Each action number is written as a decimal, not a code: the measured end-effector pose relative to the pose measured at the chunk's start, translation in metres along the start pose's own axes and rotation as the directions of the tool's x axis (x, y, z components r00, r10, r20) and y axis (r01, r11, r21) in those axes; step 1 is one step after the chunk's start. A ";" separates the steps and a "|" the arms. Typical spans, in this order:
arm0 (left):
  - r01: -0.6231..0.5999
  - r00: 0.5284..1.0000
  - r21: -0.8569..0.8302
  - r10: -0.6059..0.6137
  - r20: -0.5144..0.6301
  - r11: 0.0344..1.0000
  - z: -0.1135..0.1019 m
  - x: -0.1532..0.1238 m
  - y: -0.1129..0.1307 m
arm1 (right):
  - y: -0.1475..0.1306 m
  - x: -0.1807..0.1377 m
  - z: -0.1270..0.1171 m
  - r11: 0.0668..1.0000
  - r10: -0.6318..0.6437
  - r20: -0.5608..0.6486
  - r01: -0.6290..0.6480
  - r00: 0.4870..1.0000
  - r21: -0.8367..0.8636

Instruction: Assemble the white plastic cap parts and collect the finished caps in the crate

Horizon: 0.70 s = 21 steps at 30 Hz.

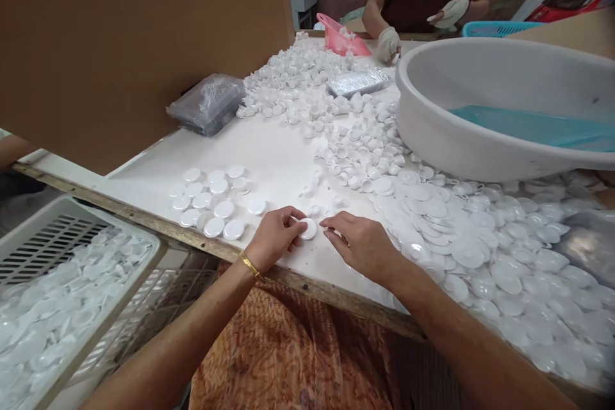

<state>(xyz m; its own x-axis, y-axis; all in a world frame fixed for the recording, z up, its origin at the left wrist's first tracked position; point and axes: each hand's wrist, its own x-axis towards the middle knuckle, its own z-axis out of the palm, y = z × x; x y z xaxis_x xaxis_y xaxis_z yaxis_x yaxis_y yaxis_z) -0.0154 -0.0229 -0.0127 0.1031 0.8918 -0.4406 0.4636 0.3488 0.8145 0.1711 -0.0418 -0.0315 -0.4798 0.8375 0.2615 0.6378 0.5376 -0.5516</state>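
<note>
Left hand (275, 231) pinches a white disc (310, 229) beside the right hand (364, 240), whose grip's unclear.

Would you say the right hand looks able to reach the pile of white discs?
Probably yes: the right hand is close, and nothing stands between it and the uncovered pile of white discs.

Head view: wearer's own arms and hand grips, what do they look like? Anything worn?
Left grip: a bare hand, no glove, with a thin gold-coloured bracelet at the wrist. Right grip: also ungloved, nothing visible on the wrist. Left forearm and right forearm: no sleeves, cables or markings in view.
</note>
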 end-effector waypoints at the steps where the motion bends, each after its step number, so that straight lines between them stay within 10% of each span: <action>1: 0.005 1.000 -0.008 -0.005 0.005 1.000 0.000 0.000 0.000 | -0.001 0.000 0.001 1.000 -0.023 0.004 0.023 1.000 0.008; 15: -0.045 0.997 0.201 0.030 0.077 0.979 0.002 0.002 0.006 | 0.005 0.002 0.011 0.993 -0.063 -0.040 0.067 0.997 0.100; 21: 0.001 0.997 0.151 -0.013 0.079 0.989 0.001 0.002 0.005 | -0.007 0.003 0.006 0.970 -0.229 -0.107 0.217 0.967 -0.113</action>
<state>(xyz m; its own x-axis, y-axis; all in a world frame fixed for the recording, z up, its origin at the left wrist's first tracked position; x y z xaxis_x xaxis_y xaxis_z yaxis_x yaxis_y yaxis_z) -0.0119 -0.0194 -0.0102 0.1661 0.8615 -0.4799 0.5913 0.3025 0.7476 0.1614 -0.0439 -0.0320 -0.5457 0.6975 0.4645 0.5820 0.7143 -0.3888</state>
